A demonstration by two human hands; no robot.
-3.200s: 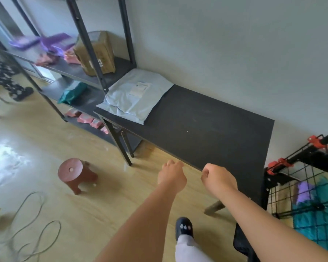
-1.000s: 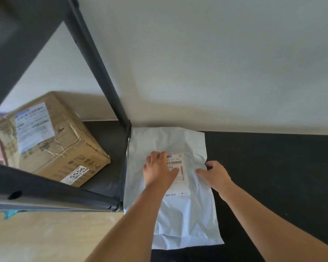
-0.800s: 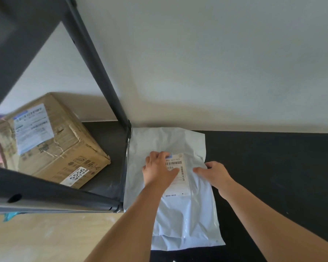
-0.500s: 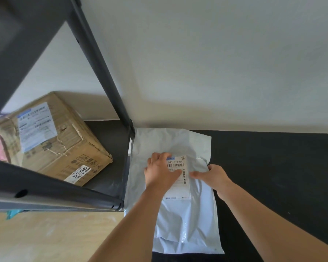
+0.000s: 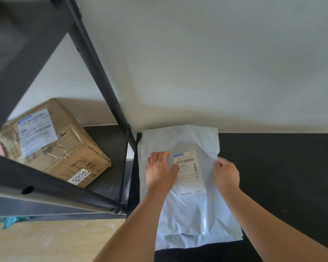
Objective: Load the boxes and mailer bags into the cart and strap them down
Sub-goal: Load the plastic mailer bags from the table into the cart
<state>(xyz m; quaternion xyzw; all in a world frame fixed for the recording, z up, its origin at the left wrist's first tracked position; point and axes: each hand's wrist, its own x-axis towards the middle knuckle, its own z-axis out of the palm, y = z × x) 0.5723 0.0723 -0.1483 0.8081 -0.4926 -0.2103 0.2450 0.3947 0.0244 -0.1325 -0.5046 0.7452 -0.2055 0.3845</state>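
**Soft grey bag on the bench, taken at its right edge**

Head view: the bag (image 5: 187, 214) lies flat on the black bench (image 5: 282, 176), its far end against the wall and its left edge just beside the post of the shelf (image 5: 110, 137). The left hand (image 5: 160, 171) rests on top of it, fingers (image 5: 159, 157) loosely together and lying on the film, thumb touching the white label (image 5: 190, 173). The right hand (image 5: 226, 174) pinches the bag's right edge, and the film puckers and lifts a little there. At the near end a second layer shows beneath; whether it is a folded flap or another bag I cannot tell.

The bag looks like thin glossy plastic, creased and slack, so it is probably light, limp and slick. Held by one edge alone it would likely sag and let the contents slide to the low end. A safer hold would seem to be one hand on each long side near the middle, or a palm underneath. Nothing suggests fragile contents, though the film hides them.

The taped cardboard box (image 5: 64, 144) sits tilted on the shelf to the left, apart from the bag. It looks stiff and somewhat crushed at the corners, and would probably want both hands at its lower edges. The cart is not in view.
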